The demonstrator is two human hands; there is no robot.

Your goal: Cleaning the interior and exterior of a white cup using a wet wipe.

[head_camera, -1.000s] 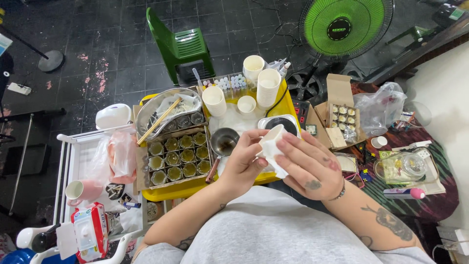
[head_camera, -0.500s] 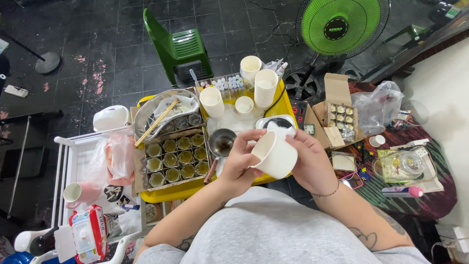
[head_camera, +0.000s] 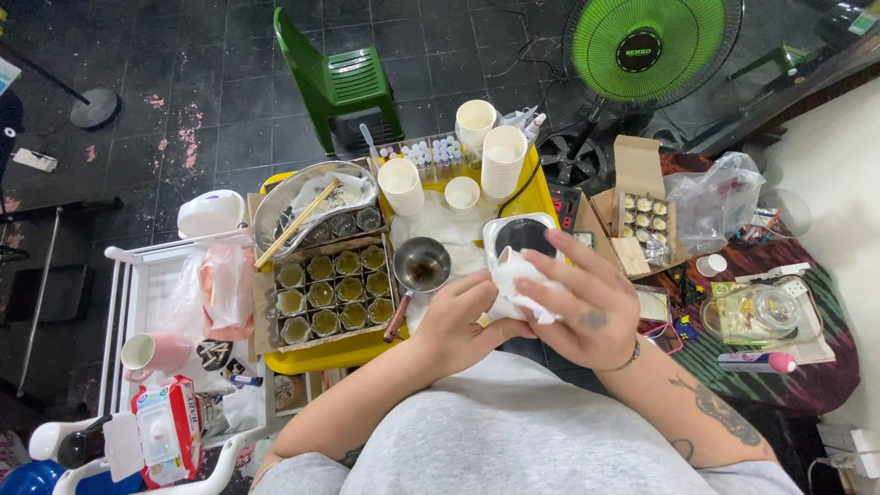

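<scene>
Both hands close on one white paper cup (head_camera: 515,275), gripped just above the lap.
The left hand (head_camera: 458,321) cups its underside; the right hand (head_camera: 587,307) presses crumpled white tissue (head_camera: 532,298) on it. Just beyond: one small steel pot (head_camera: 421,266), twelve glass jars (head_camera: 332,295) on the yellow tray (head_camera: 312,357) surface.
</scene>
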